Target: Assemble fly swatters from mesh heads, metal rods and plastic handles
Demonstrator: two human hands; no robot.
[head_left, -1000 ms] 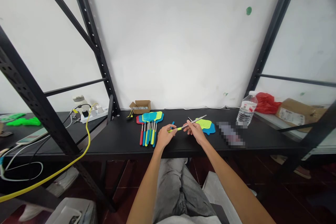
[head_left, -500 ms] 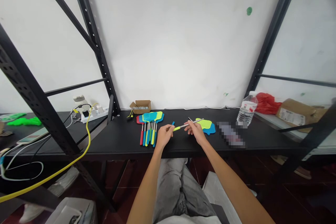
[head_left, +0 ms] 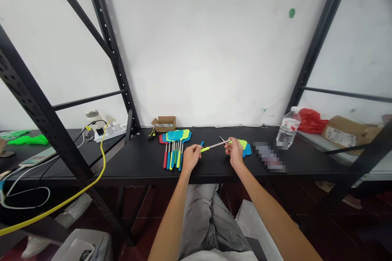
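My left hand point(head_left: 192, 157) is closed around the yellow-green handle of a fly swatter point(head_left: 219, 144). Its thin metal rod rises slightly to the right. At the rod's far end, my right hand point(head_left: 235, 153) pinches it beside a yellow-green swatter head point(head_left: 243, 143), partly covered by the fingers. Under and behind that, a blue swatter head point(head_left: 247, 151) shows on the table, and a blue handle tip point(head_left: 202, 143) peeks out past my left hand. Left of my hands, several fly swatters point(head_left: 176, 135) lie in an overlapping row, with red, blue and yellow-green handles toward me.
The black table point(head_left: 134, 157) has a small open cardboard box point(head_left: 164, 124) at the back. A water bottle point(head_left: 288, 127) and a blurred-out item point(head_left: 269, 157) stand to the right. A yellow cable point(head_left: 103, 159) hangs at left near a power strip point(head_left: 114, 131). Dark metal posts frame both sides.
My right hand has slid rightward along the rod to its far end, by the swatter head. My left hand keeps its hold on the handle, nearly in place.
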